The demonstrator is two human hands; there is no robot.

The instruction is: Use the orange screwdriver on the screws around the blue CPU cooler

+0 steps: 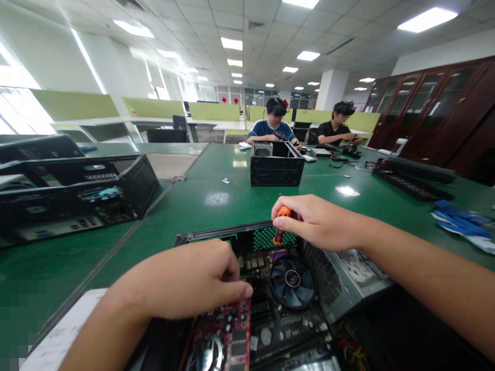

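At lower center of the frame, the right hand [309,221] pinches a screwdriver [281,226] near the fan [293,280] inside an open computer case [216,230] on the worktop [216,203], apparently keeping its shaft downward; the left hand [204,278] curls by a red circuit board [243,335], perhaps steadying it, its grip unclear.

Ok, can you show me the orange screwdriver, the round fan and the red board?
Orange screwdriver [278,238], head view: handle's lower end.
Round fan [293,279], head view: its hub.
Red board [228,338], head view: its flat face.
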